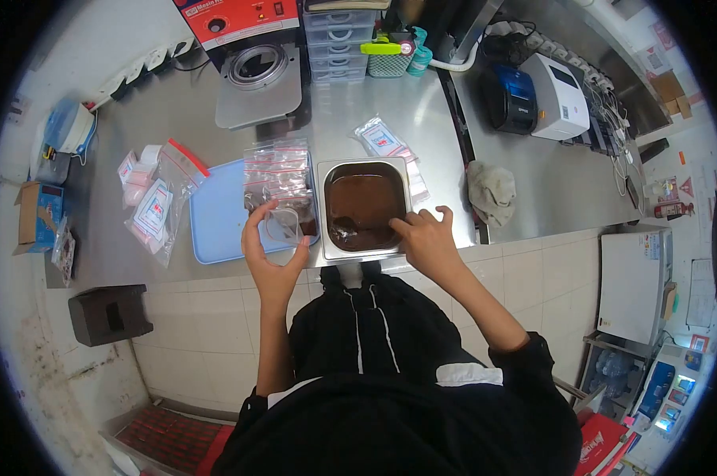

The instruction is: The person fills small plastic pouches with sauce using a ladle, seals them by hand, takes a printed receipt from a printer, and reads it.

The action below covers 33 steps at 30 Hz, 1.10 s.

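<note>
My left hand (269, 258) grips a small clear plastic cup (282, 228) between thumb and fingers, just left of a steel pan (323, 246). Brown contents (365, 198) fill part of the pan, and a shiny, dark spot shows near its lower left corner. My right hand (428, 242) is at the pan's right rim, with thumb and index finger pinched together over the brown contents. What they hold, if anything, I cannot make out. Left of the pan, several zip bags with dark contents (277, 170) lie on a blue tray (215, 230).
A sealing machine (259, 67) stands at the back left, beside clear drawers (339, 44). Labelled bags lie behind the pan (384, 141) and left of the tray (156, 210). A cloth (492, 190) and printers (555, 99) are to the right. The table's front edge is close.
</note>
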Each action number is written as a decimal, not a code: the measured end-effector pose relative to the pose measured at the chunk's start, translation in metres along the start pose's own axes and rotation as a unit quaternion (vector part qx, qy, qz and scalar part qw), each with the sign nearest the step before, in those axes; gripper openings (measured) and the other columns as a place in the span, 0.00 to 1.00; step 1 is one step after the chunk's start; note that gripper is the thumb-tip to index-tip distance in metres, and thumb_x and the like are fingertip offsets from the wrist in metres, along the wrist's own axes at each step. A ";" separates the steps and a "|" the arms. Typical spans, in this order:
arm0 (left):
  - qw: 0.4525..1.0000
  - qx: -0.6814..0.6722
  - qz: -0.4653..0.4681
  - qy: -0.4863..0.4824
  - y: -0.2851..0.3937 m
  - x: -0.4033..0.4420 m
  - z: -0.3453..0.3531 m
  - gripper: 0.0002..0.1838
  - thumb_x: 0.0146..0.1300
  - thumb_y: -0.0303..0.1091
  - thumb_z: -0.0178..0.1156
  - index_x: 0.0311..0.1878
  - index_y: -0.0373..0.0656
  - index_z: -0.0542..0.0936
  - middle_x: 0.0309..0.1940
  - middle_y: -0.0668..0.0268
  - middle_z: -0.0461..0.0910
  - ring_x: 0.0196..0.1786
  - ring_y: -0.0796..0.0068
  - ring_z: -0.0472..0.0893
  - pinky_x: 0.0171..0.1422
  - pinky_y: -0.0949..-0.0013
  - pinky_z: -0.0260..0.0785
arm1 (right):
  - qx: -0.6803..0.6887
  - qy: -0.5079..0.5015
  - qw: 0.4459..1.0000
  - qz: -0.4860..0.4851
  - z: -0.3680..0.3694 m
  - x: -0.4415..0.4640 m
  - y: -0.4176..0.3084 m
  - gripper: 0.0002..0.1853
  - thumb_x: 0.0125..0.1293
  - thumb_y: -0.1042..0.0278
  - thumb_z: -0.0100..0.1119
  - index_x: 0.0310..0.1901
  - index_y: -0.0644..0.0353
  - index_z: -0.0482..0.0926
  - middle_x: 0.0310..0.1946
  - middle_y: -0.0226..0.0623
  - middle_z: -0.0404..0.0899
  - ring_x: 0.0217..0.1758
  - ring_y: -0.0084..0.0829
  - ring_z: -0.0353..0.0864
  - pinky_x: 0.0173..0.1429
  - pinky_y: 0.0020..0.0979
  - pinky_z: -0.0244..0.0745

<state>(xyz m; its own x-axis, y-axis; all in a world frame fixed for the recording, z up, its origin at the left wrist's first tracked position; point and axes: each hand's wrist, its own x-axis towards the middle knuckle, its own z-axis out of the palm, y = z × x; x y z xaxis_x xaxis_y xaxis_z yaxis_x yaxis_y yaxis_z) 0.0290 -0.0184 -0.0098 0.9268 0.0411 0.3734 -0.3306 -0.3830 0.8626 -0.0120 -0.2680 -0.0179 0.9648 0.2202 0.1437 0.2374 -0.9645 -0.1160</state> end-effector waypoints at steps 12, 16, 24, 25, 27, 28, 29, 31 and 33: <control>0.998 0.056 -0.024 0.019 -0.002 -0.003 -0.001 0.37 0.41 0.34 0.70 0.58 0.46 0.68 0.52 0.66 0.75 0.57 0.67 0.71 0.68 0.54 0.42 | 0.390 -0.052 0.885 0.247 0.015 -0.038 0.005 0.07 0.57 0.69 0.62 0.38 0.57 0.82 0.26 0.29 0.81 0.25 0.20 0.73 0.36 0.26 0.64; 1.000 0.014 -0.024 0.011 -0.006 0.002 0.006 0.36 0.41 0.35 0.71 0.57 0.47 0.69 0.52 0.67 0.74 0.58 0.67 0.70 0.68 0.53 0.41 | 0.532 -0.040 0.794 0.289 0.015 -0.041 0.014 0.08 0.58 0.71 0.61 0.39 0.63 0.81 0.28 0.30 0.81 0.30 0.17 0.74 0.35 0.21 0.68; 0.997 0.067 0.014 -0.032 -0.001 0.018 0.035 0.33 0.40 0.41 0.73 0.53 0.49 0.74 0.53 0.66 0.73 0.60 0.67 0.68 0.67 0.53 0.41 | 0.576 0.110 0.752 0.300 -0.004 -0.038 0.008 0.09 0.60 0.71 0.60 0.41 0.64 0.81 0.27 0.29 0.79 0.30 0.15 0.71 0.36 0.19 0.67; 0.997 0.067 0.015 -0.032 -0.001 0.018 0.039 0.33 0.40 0.41 0.73 0.53 0.49 0.74 0.53 0.66 0.73 0.60 0.67 0.68 0.67 0.53 0.41 | 0.553 0.095 0.760 0.329 0.005 -0.043 0.010 0.09 0.60 0.72 0.60 0.41 0.64 0.81 0.25 0.28 0.78 0.28 0.15 0.70 0.34 0.19 0.65; 0.993 0.099 0.055 -0.030 -0.002 0.019 0.046 0.32 0.40 0.42 0.73 0.52 0.50 0.75 0.53 0.66 0.73 0.61 0.68 0.67 0.65 0.54 0.44 | 0.486 0.067 0.788 0.372 0.013 -0.049 0.012 0.08 0.60 0.72 0.60 0.40 0.64 0.81 0.20 0.24 0.74 0.25 0.14 0.67 0.29 0.19 0.61; 0.993 0.099 0.055 -0.030 -0.003 0.019 0.049 0.32 0.40 0.42 0.73 0.52 0.50 0.75 0.53 0.66 0.73 0.61 0.68 0.67 0.65 0.54 0.44 | 0.486 0.068 0.788 0.371 0.013 -0.050 0.014 0.08 0.60 0.72 0.60 0.40 0.64 0.81 0.20 0.24 0.74 0.25 0.14 0.67 0.29 0.19 0.61; 0.995 0.078 0.043 -0.040 -0.004 0.019 0.052 0.32 0.40 0.42 0.73 0.53 0.50 0.75 0.53 0.67 0.73 0.60 0.68 0.67 0.64 0.54 0.44 | 0.479 0.081 0.794 0.367 0.011 -0.051 0.014 0.08 0.60 0.72 0.60 0.40 0.64 0.81 0.21 0.24 0.74 0.25 0.14 0.66 0.29 0.19 0.60; 0.997 0.056 0.032 -0.051 -0.009 0.021 0.059 0.32 0.40 0.42 0.73 0.53 0.51 0.75 0.52 0.68 0.74 0.60 0.69 0.67 0.63 0.54 0.45 | 0.471 0.095 0.798 0.363 -0.002 -0.048 0.012 0.08 0.60 0.72 0.60 0.39 0.65 0.81 0.21 0.24 0.74 0.25 0.13 0.66 0.29 0.19 0.60; 0.997 -0.016 0.037 -0.067 -0.016 0.025 0.069 0.31 0.41 0.41 0.73 0.52 0.52 0.75 0.51 0.71 0.75 0.59 0.70 0.68 0.62 0.55 0.45 | 0.492 0.127 0.795 0.333 -0.024 -0.041 0.014 0.08 0.60 0.72 0.59 0.40 0.65 0.81 0.22 0.25 0.75 0.25 0.13 0.65 0.29 0.18 0.59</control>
<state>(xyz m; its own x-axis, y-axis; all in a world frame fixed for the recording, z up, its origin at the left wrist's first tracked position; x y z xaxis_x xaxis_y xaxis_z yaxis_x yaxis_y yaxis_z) 0.0698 -0.0750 -0.0377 0.9148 -0.1105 0.3884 -0.4016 -0.3510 0.8459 -0.0513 -0.2937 -0.0019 0.8895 -0.4476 -0.0921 -0.2219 -0.2470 -0.9433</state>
